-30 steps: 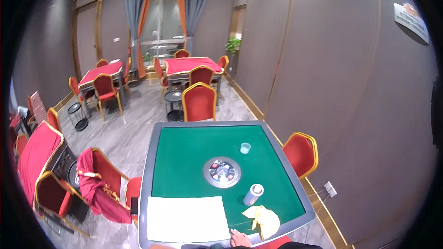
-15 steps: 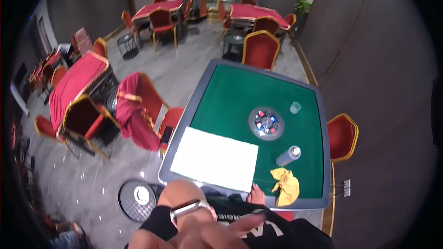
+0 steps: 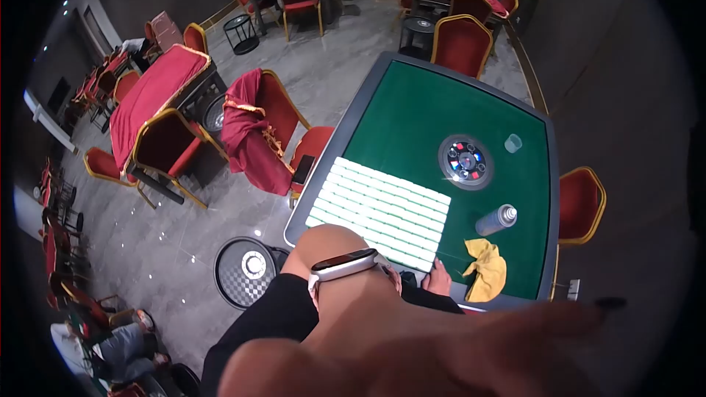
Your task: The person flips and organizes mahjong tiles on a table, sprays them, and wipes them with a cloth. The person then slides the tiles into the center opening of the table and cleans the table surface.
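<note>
My left hand, with a watch on its wrist, is raised close to the camera, large and blurred. One finger stretches to the right, apart from the others; some of the hand is cut off below, and nothing shows in it. By the near edge of the green-topped mahjong table, my right hand rests with fingers extended at the corner of a block of white mahjong tiles laid in rows. It appears to hold nothing. A yellow cloth and a spray can are to its right.
A round dice console sits mid-table, with a clear cup beyond it. A red chair draped with red cloth stands at left, with a phone on it. A round black stand is lower left. Red-covered tables stand farther back.
My left hand has come nearer the camera and its finger reaches farther right. The view has shifted, so the table appears higher and to the right. My right hand stays by the tiles.
</note>
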